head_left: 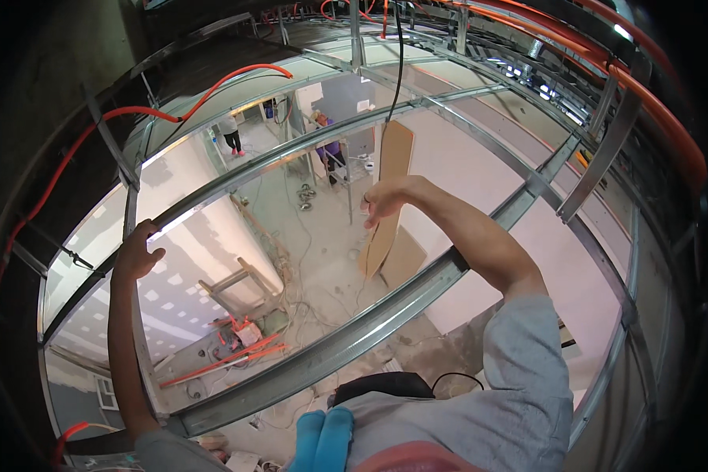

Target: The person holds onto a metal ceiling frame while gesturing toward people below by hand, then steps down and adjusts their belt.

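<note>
My left hand (139,250) is raised at the left, its fingers hooked over a long galvanised metal channel (212,187) and the thumb sticking out. My right arm reaches over a nearer metal channel (354,334), with the wrist bent down. My right hand (385,200) is in front of a tall brown board (396,153). Its fingers curl downward, and whatever they may hold is hidden. Whether that hand touches the board, I cannot tell. Another brown board (403,257) shows lower down beside the tall one.
Metal framing surrounds me, with an orange conduit (138,111) at left and a black cable (400,59) hanging ahead. Far below on the floor (322,267) are a wooden frame (240,285), orange-red tools (246,332) and loose cables. Two people (332,149) (231,135) stand there.
</note>
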Motion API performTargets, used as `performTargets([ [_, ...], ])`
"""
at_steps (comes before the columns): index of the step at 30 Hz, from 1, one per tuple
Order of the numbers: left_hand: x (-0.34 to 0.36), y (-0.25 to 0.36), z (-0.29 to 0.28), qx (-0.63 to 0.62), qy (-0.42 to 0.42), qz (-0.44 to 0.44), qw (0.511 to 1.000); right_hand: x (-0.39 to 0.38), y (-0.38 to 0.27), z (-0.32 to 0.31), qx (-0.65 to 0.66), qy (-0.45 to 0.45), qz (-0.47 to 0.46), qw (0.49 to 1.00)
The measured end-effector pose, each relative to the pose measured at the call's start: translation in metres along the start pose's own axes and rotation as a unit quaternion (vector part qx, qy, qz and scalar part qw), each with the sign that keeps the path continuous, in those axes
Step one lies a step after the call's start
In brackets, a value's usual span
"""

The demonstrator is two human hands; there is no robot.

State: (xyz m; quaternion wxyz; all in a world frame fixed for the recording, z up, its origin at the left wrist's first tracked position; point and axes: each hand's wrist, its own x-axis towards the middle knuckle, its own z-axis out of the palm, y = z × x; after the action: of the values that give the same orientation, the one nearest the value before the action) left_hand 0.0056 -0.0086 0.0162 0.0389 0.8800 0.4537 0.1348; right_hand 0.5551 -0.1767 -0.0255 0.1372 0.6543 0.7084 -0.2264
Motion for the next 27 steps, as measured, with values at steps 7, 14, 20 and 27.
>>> performTargets([
  [7,0.000,-0.028,0.009,0.028,0.024,0.003,0.999,0.004,-0.001,-0.005,-0.007,-0.005,0.000,1.000],
  [14,0.004,-0.019,0.007,-0.004,-0.005,-0.003,1.000,0.005,0.010,-0.003,0.023,0.024,-0.008,0.999],
  [20,0.005,-0.021,0.008,-0.002,-0.013,0.001,1.000,0.003,0.006,-0.002,0.011,0.019,0.016,1.000],
  [27,0.001,-0.015,0.006,0.015,-0.002,-0.006,1.000,-0.001,0.000,-0.002,0.013,0.021,0.009,1.000],
])
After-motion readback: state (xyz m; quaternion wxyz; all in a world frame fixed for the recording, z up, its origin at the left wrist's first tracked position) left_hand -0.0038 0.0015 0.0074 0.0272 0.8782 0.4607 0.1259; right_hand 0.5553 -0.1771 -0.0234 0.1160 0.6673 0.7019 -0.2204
